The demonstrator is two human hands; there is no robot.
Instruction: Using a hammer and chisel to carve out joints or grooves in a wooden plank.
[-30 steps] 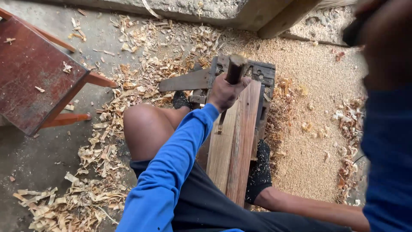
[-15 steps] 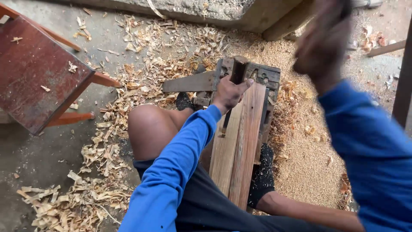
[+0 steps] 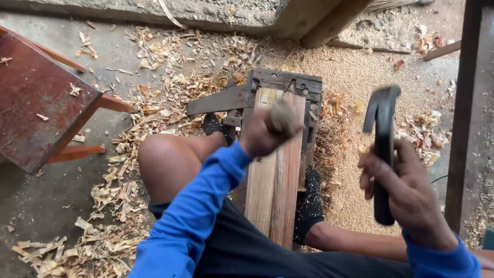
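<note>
- Planks (image 3: 275, 180), two as far as I can count, stand side by side on edge in the dark metal clamp (image 3: 285, 85), running from it back toward me between my knees.
- My left hand (image 3: 270, 128) sits on top of the planks just short of the clamp, grip closed tight around a stubby wooden handle (image 3: 282, 117); what is on its lower end I cannot tell, my fist hides it.
- My right hand (image 3: 406, 193) is up in the air to the right of the planks, well apart from them, grip wrapped fully around the black handle of one claw hammer (image 3: 382, 149), head raised.
- Progress, as I judge it: a good deal of cutting is done, since wood shavings (image 3: 154, 103) and sawdust lie thick around the clamp. The planks are clamped and the tool is set, so the striking work is in hand, not finished.
- Count: two planks, one clamp, one hammer, one held tool.
- One red wooden stool (image 3: 36, 108) stands left of the clamp, well apart, on the concrete floor (image 3: 46, 206).
- My feet in dark socks (image 3: 311, 201) brace either side of the planks.
</note>
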